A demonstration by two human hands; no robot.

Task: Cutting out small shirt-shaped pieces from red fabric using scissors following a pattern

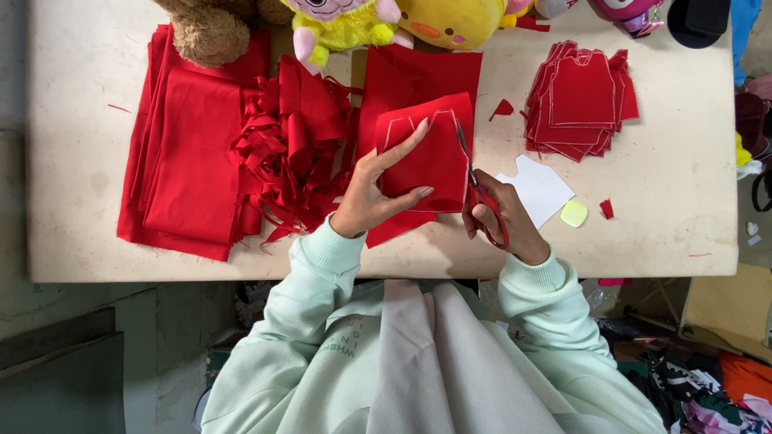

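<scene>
Gripping a red fabric piece [430, 157] at frame centre, the left hand [371, 193] pinches it with fingers spread over its face. The right hand [503, 217] is closed through the handles of red scissors [476, 189], blades along the fabric's right edge. Plush toys [346, 24] are cut off at the top edge; a stack of cut pieces [579, 100] lies upper right.

You had two hands at work, left [371, 193] and right [503, 215], one pair of scissors [476, 189], one marked red piece [430, 161], one stack of cut pieces [581, 100], one white template [540, 186], one chalk [574, 213], one scrap heap [293, 145], and three plush toys up top.
</scene>
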